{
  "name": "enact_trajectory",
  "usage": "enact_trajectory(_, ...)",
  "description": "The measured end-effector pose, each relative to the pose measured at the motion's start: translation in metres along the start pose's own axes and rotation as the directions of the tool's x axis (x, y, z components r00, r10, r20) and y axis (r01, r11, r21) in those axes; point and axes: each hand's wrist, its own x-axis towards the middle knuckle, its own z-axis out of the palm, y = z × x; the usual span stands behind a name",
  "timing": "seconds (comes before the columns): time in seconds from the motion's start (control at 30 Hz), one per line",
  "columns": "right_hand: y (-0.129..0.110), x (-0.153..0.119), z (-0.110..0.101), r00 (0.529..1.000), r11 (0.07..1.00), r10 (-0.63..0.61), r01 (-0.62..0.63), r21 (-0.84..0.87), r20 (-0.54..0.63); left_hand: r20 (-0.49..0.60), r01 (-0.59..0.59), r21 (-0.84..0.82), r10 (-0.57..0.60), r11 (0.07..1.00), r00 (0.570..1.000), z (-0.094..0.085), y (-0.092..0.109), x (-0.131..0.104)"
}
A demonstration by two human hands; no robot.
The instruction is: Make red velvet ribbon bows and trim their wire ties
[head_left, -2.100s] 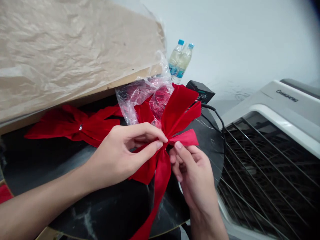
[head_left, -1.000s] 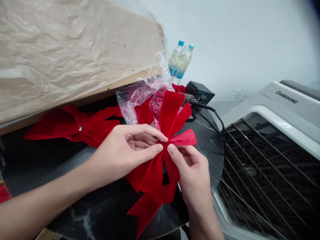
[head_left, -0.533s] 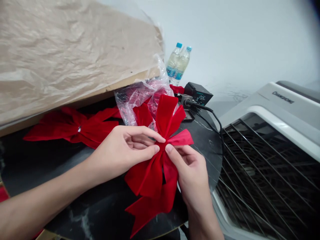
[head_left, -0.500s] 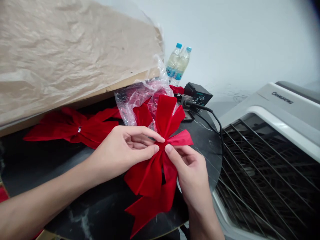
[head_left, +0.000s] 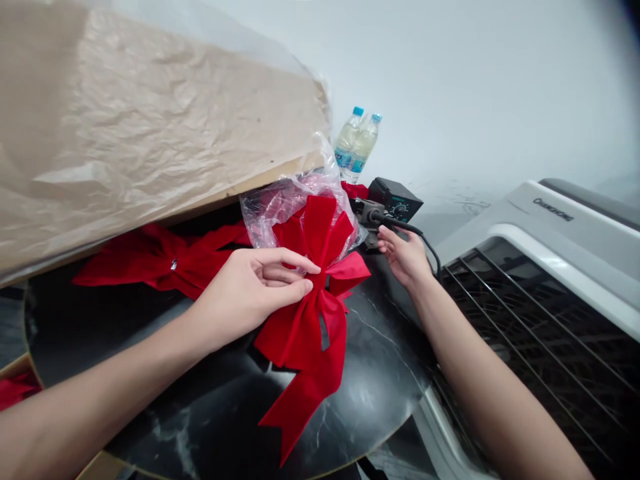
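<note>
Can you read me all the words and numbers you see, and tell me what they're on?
"CHANGHONG": on the white air cooler.
Blue labels on the two plastic bottles: too small and blurred to read.
Tiny marks around the dial and a small greenish marking on the black control box: too small to read.
I see no writing on the red bow.

Held bow [head_left: 293, 337]: matt, velvety cloth. Bench [head_left: 380, 360]: smooth, glossy, marble-patterned. Bag [head_left: 260, 208] at bow's 11 o'clock: clear, crinkled, shiny plastic.
</note>
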Motion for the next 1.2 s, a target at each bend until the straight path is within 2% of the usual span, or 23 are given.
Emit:
enact_trajectory(0.2, 0.015, 0.030, 0.007, 0.961, 0.962, -0.242, 0.221, -0.157, -0.131, -0.027, 0.044, 0.006, -0.044, 0.999, 0.999, 0.000, -0.003, 0.004)
enact_trajectory(0.33, 0.015, 0.032, 0.006, 0.915, 0.896, -0.369, 0.303, -0.326, -0.163, -0.041, 0.052, 0.037, -0.050, 0.998, 0.998, -0.001, -0.005, 0.005)
enact_trajectory(0.47, -0.001, 0.021, -0.006, 0.880, 0.810, -0.461, 0.365, -0.458, -0.116, -0.051, 0.054, 0.070, -0.050, 0.996, 0.997, -0.001, -0.005, 0.006)
enact_trajectory(0.53, -0.013, 0.007, -0.017, 0.858, 0.773, -0.501, 0.386, -0.504, -0.111, -0.055, 0.059, 0.099, -0.054, 0.993, 0.997, -0.001, -0.005, 0.006)
enact_trajectory(0.67, -0.036, -0.036, -0.038, 0.798, 0.742, -0.571, 0.400, -0.538, -0.194, -0.044, 0.077, 0.154, -0.071, 0.985, 0.997, 0.001, -0.005, 0.007)
enact_trajectory(0.7, -0.040, -0.048, -0.041, 0.797, 0.762, -0.566, 0.409, -0.502, -0.210, -0.042, 0.080, 0.163, -0.074, 0.983, 0.996, 0.002, -0.006, 0.007)
enact_trajectory(0.77, -0.047, -0.073, -0.042, 0.836, 0.840, -0.510, 0.433, -0.328, -0.202, -0.049, 0.089, 0.177, -0.081, 0.980, 0.995, 0.004, -0.006, 0.007)
enact_trajectory(0.83, -0.049, -0.094, -0.038, 0.858, 0.878, -0.476, 0.452, -0.156, -0.196, -0.063, 0.097, 0.185, -0.087, 0.978, 0.994, 0.005, -0.008, 0.007)
enact_trajectory(0.9, -0.048, -0.112, -0.030, 0.845, 0.873, -0.487, 0.477, -0.098, -0.221, -0.066, 0.099, 0.191, -0.088, 0.976, 0.994, 0.005, -0.009, 0.007)
enact_trajectory(0.93, -0.046, -0.119, -0.026, 0.823, 0.857, -0.514, 0.503, -0.110, -0.240, -0.061, 0.102, 0.195, -0.091, 0.975, 0.994, 0.005, -0.010, 0.007)
enact_trajectory(1.03, -0.042, -0.140, -0.012, 0.693, 0.769, -0.636, 0.607, -0.202, -0.340, -0.047, 0.116, 0.212, -0.109, 0.970, 0.993, 0.004, -0.012, 0.007)
enact_trajectory(1.07, -0.041, -0.146, -0.008, 0.669, 0.757, -0.648, 0.618, -0.212, -0.364, -0.046, 0.122, 0.218, -0.115, 0.968, 0.992, 0.004, -0.012, 0.008)
enact_trajectory(1.13, -0.040, -0.157, -0.001, 0.678, 0.774, -0.622, 0.608, -0.177, -0.392, -0.048, 0.129, 0.227, -0.121, 0.965, 0.991, 0.005, -0.013, 0.008)
enact_trajectory(1.2, -0.040, -0.163, 0.003, 0.722, 0.794, -0.587, 0.600, -0.091, -0.366, -0.048, 0.130, 0.232, -0.122, 0.964, 0.991, 0.005, -0.013, 0.008)
